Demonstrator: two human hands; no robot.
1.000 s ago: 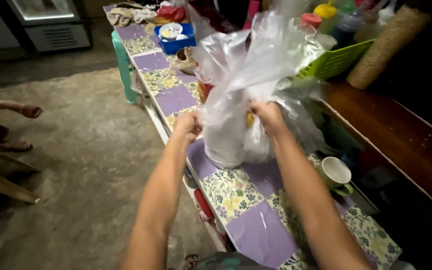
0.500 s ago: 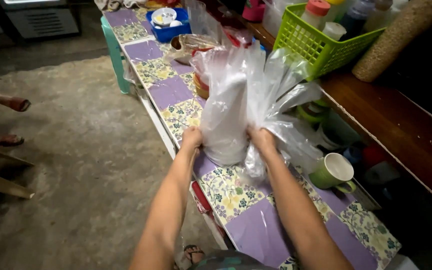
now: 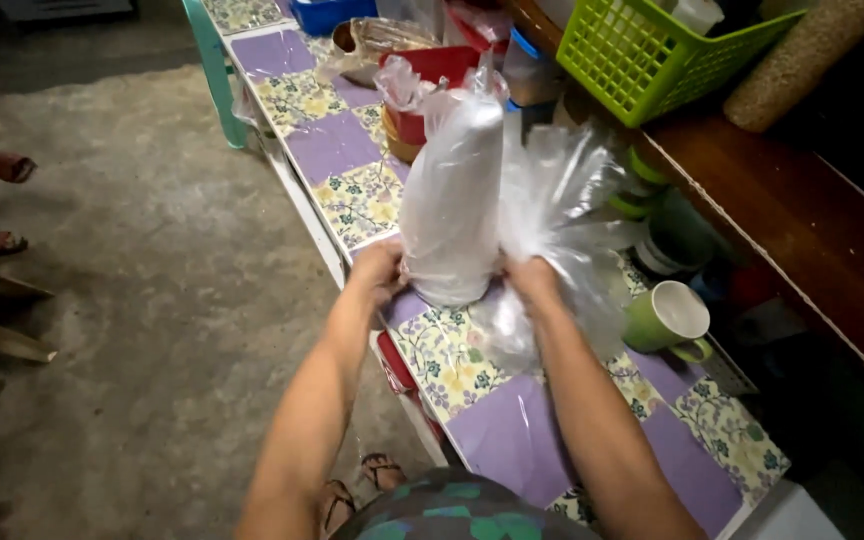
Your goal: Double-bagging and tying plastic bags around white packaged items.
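Now lower, plastic bag bundle [image 3: 452,200] upright on tabletop [image 3: 512,440], left hand [image 3: 380,268] and right hand [image 3: 530,280] clamped on its base (green mug [image 3: 664,318] nearer).

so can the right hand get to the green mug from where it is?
Probably yes. The right hand grips the clear bag, and the green mug sits just beside it on the table with only loose plastic between; it would have to let go first.

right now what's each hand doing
left hand: closed on the plastic bag
right hand: closed on the same bag
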